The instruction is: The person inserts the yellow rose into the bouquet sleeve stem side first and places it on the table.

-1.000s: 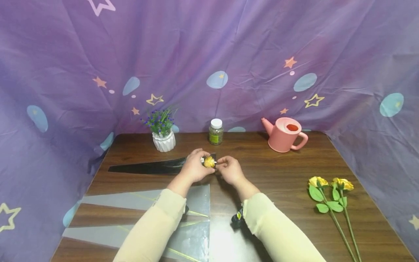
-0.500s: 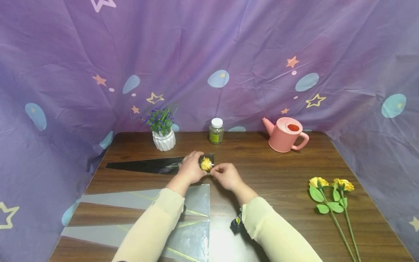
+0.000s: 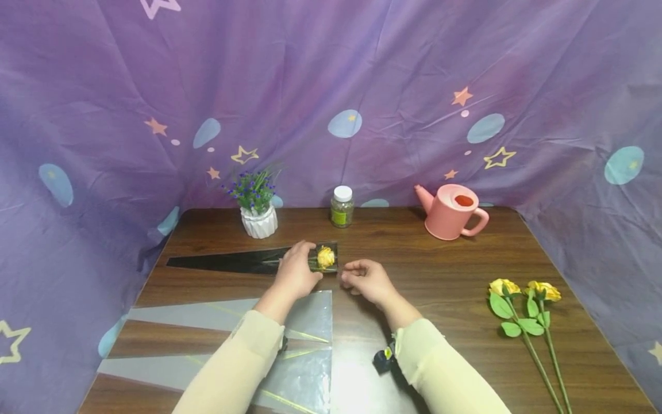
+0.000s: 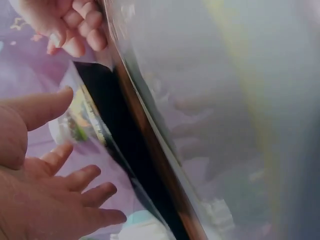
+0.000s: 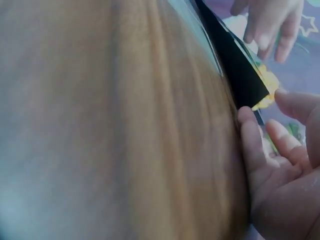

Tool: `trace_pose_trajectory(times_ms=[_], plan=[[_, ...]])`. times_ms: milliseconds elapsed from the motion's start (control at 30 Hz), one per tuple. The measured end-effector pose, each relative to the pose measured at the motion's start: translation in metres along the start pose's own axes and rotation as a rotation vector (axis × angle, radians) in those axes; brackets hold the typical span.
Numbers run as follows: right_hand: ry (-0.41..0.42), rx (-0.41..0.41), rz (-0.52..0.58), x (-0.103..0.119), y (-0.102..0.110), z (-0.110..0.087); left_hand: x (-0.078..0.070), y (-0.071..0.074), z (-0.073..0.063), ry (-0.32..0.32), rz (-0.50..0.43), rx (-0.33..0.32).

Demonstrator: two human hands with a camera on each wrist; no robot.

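A yellow rose [image 3: 326,257] lies in the wide end of a long tapered sleeve [image 3: 227,263], black on one side and clear on the other. Over the sleeve, just left of the bloom, my left hand [image 3: 296,273] has its thumb and fingers spread. The left wrist view shows this hand [image 4: 55,195] with its fingers apart, not gripping the sleeve. Just beyond the sleeve's right end is my right hand [image 3: 368,282], fingers loosely bent and holding nothing. In the right wrist view the right hand [image 5: 285,165] sits beside the sleeve's black corner [image 5: 247,87].
Two more tapered sleeves [image 3: 310,313] lie flat at the near left, under the left forearm. Two yellow roses [image 3: 528,326] rest on the right. Along the back stand a potted plant [image 3: 260,222], a jar [image 3: 342,208] and a pink watering can [image 3: 446,215].
My right hand has let go at the sleeve's mouth and drawn back right. My left hand has shifted left, uncovering the bloom. The rose and sleeve have moved slightly left.
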State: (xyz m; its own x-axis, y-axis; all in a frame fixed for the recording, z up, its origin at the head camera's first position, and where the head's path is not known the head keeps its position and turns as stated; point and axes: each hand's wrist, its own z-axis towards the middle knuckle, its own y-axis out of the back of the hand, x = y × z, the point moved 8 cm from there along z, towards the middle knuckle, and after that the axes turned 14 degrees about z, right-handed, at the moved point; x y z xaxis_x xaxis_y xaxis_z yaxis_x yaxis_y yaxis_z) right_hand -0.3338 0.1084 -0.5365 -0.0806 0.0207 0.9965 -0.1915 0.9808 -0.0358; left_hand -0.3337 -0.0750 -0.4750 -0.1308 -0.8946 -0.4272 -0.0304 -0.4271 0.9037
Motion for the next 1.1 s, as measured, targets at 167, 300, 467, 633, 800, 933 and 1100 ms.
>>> trace_pose_trajectory(times_ms=[167, 300, 467, 633, 800, 933, 1100], plan=[[-0.012, 0.041, 0.045, -0.001, 0.015, -0.021, -0.004, -0.001, -0.021, -0.081, -0.057, 0.077], [-0.02, 0.096, 0.073, 0.001, 0.02, -0.032, -0.008, -0.007, -0.034, -0.182, -0.037, 0.185], [-0.039, 0.136, 0.087, -0.001, 0.021, -0.037, -0.01, -0.02, -0.044, -0.231, 0.11, 0.27], [-0.023, 0.142, 0.062, -0.003, 0.016, -0.041, -0.007, -0.028, -0.048, -0.171, 0.265, 0.27], [-0.003, 0.143, 0.042, -0.002, 0.007, -0.042, -0.003, -0.026, -0.05, -0.123, 0.312, 0.241], [0.039, 0.142, -0.024, 0.001, 0.0, -0.044, -0.003, -0.025, -0.049, -0.105, 0.316, 0.243], [0.125, 0.105, -0.354, 0.009, -0.014, -0.051, -0.005, -0.026, -0.047, -0.098, 0.323, 0.252]])
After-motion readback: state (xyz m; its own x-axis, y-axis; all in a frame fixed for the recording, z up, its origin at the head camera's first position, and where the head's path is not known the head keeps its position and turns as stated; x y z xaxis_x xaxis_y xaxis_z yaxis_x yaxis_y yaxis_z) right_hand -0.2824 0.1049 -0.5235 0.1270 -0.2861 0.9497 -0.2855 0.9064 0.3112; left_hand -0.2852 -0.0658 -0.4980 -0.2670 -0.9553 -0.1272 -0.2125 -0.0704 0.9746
